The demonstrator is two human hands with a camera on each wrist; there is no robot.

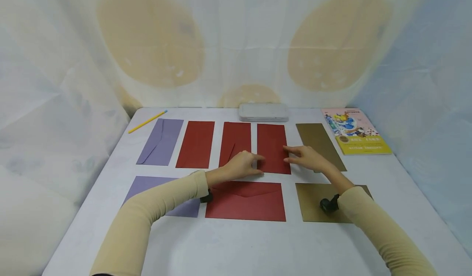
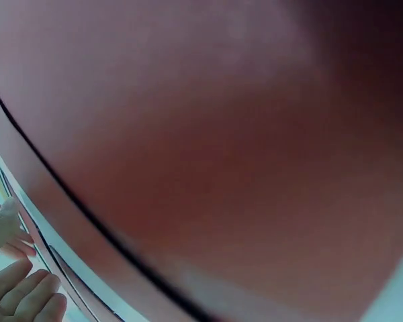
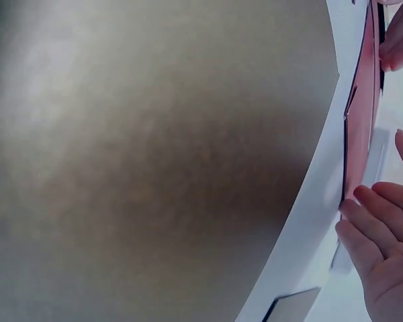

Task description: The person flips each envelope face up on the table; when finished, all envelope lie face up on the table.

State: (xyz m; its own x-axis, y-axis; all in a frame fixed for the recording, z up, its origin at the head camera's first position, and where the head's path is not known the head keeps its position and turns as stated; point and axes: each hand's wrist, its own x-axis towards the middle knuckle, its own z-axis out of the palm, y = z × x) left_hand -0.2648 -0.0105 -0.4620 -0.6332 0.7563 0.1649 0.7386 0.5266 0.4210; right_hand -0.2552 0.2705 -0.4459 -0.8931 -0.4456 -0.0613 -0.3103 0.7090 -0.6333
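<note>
A red envelope (image 1: 272, 144) lies upright on the table between the two hands. My left hand (image 1: 239, 166) reaches its fingertips over this envelope's left edge, and its wrist is above a wide red envelope (image 1: 245, 210) with its flap up. On the other side, my right hand (image 1: 307, 158) has its fingertips at the right edge. In the right wrist view, the right hand (image 3: 383, 245) shows extended fingers beside a red envelope (image 3: 364, 114). The left hand (image 2: 20, 288) appears at the lower left of the left wrist view, its fingers slightly bent.
Two more red envelopes, lavender envelopes (image 1: 162, 140) and gold envelopes (image 1: 317, 138) lie in two rows on the white table (image 1: 236, 247). Behind them are a grey case (image 1: 263, 112), a yellow pencil (image 1: 147, 122) at left and a book (image 1: 355, 130) at right.
</note>
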